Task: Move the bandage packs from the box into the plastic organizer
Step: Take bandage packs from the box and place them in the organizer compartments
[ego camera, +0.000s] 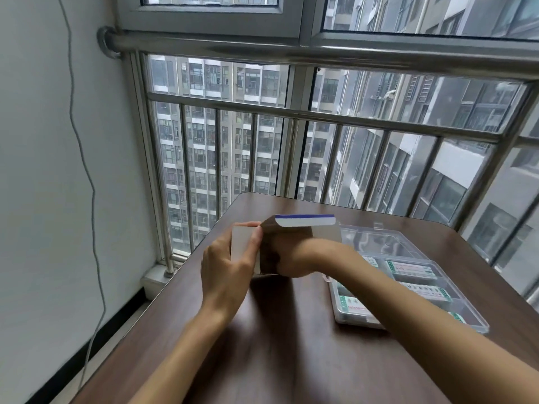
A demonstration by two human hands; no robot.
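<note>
One box on counter, gripped by left hand; right hand reaching inside, fingers hidden. About five bandage packs in organizer.

I count one white cardboard box with a blue-edged flap, one clear plastic organizer, and four green-and-white bandage packs showing inside it.
</note>
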